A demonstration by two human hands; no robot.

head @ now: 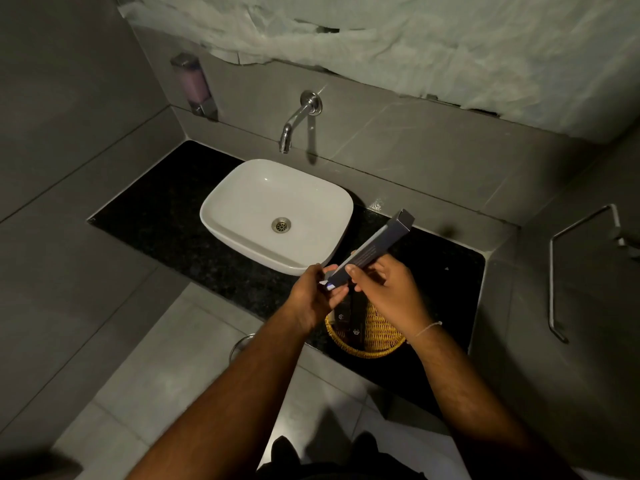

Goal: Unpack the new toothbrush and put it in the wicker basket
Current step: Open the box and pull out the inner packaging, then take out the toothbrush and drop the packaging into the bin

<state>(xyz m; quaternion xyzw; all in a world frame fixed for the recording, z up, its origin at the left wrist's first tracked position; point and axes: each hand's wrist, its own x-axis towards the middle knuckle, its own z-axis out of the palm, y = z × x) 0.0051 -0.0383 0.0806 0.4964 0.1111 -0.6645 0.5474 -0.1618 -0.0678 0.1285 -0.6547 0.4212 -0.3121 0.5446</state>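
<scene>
A long, narrow dark grey toothbrush box [375, 245] is held slanted above the counter, its far end pointing up and to the right. My right hand [389, 292] grips its middle from the right. My left hand [313, 297] pinches its near end, where a small white flap shows. The toothbrush itself is hidden inside the box. The wicker basket [375, 336] sits on the black counter just under my hands, with dark packets standing in it.
A white basin [242, 202] sits on the black granite counter [156, 216] to the left, under a chrome wall tap [294, 123]. A soap dispenser [194, 86] hangs at the back left. A metal towel rail [568, 268] juts from the right wall.
</scene>
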